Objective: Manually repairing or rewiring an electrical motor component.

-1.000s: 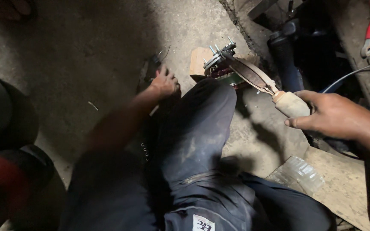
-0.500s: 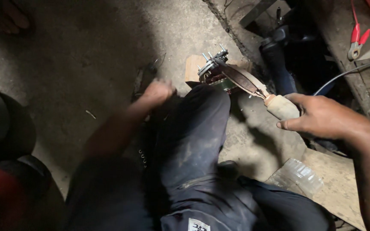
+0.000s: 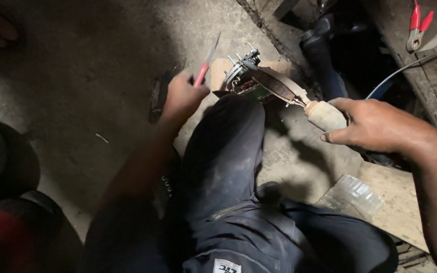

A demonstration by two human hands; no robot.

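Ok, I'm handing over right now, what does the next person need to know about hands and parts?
Left hand: grips a thin red-handled tool, tip raised above the floor.
Right hand: holds the pale handle of a flat blade tool, its tip resting on the part.
Small electrical part: sits on a wooden block past the knee.
Done: both tools in hand.
Left: red-handled tool has not touched the part.
Red clips lie far right.
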